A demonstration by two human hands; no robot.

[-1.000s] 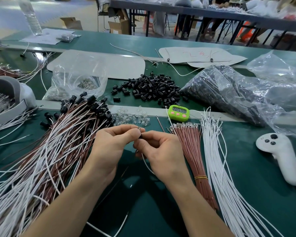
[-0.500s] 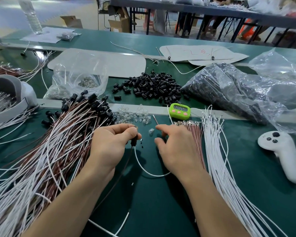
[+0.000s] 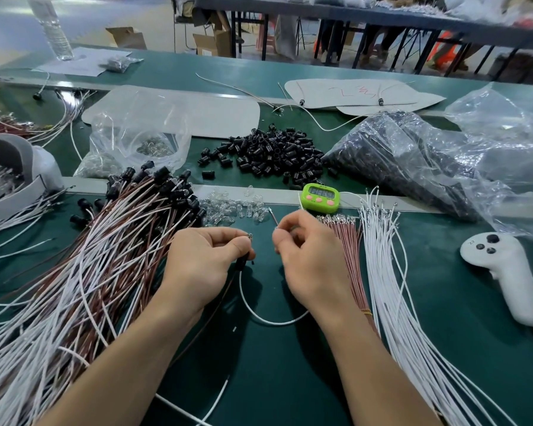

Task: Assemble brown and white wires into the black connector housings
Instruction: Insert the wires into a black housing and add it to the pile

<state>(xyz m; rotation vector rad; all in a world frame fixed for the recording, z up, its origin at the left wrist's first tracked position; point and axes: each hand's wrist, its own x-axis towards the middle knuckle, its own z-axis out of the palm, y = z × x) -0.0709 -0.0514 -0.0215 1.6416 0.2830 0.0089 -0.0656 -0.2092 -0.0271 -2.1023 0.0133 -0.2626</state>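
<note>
Pinch of the left grip (image 3: 203,259) is closed round a black housing (image 3: 242,262), whose white wire (image 3: 259,318) loops down onto the green surface (image 3: 259,379); the right grip (image 3: 308,256), just beside, nips a small glinting piece (image 3: 276,231) I cannot identify; the housing looks light, rigid and slick, so hold its barrel; the brown wires (image 3: 348,256) nearby look limp, best taken close behind the terminal, which probably bends easily.

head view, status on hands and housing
Left hand grips black housing, white wire trailing. Right hand pinches small part, too small to identify. Nothing between the hands.
</note>
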